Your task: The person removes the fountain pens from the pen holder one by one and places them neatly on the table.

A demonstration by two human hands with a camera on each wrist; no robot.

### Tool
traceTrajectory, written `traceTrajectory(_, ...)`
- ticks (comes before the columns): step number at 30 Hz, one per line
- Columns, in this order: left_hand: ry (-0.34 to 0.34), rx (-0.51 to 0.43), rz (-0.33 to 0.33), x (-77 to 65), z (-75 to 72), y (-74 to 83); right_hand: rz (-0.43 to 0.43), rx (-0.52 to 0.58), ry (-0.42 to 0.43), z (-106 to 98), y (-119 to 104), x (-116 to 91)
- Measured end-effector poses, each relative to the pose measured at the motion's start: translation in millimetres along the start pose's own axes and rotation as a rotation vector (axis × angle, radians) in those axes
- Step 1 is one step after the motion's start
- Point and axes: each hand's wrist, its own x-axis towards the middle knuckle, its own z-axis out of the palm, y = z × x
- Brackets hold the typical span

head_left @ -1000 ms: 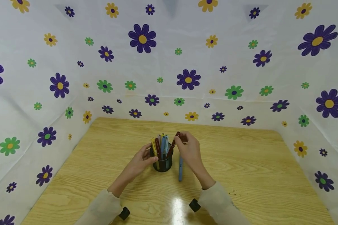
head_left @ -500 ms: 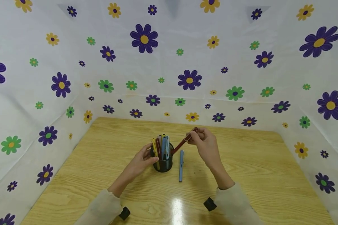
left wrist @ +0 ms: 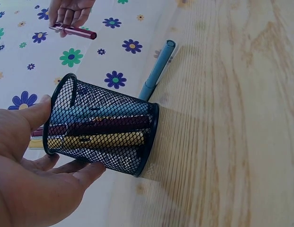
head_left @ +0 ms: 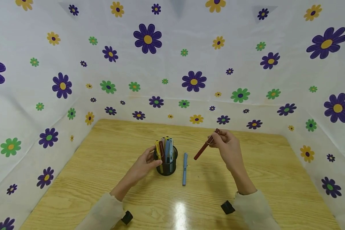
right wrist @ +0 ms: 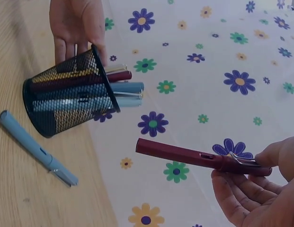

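Observation:
My right hand (head_left: 228, 148) pinches a dark red pen (head_left: 204, 148) by its clipped cap end, the other end slanting down to the left above the table. A black mesh pen holder (head_left: 166, 168) stands upright at the middle, with several yellow, dark red and blue pens in it. Around the holder's left side curl the fingers and thumb of my left hand (head_left: 143, 164); the left wrist view shows the thumb at the rim and fingertips on the mesh (left wrist: 104, 142). Just right of the holder, a blue pen (head_left: 185, 169) lies on the table, its clip end away from me.
The wooden table (head_left: 264, 172) reaches back to a white cloth (head_left: 172, 64) printed with flowers, which also rises along the left and right sides. A black device (head_left: 227, 207) sits by the right wrist, another black device (head_left: 127, 218) by the left.
My right hand has drawn the dark red pen out of the holder and carried it to the right. The left hand stays at the holder, and the blue pen has not moved.

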Motion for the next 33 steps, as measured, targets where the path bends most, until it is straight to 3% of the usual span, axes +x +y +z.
traceTrajectory(10,-0.001,-0.003,0.003,1.3,0.4,0.6,0.075,-0.048,0.025,-19.3,14.3,-1.3)
traceTrajectory(23,0.009,0.009,-0.002,0.0,0.5,0.9,0.249,-0.069,-0.002,-21.2,43.7,2.5)
traceTrajectory(33,0.025,0.008,-0.011,-1.4,2.4,2.7,0.248,-0.104,-0.058,-10.0,61.1,0.4)
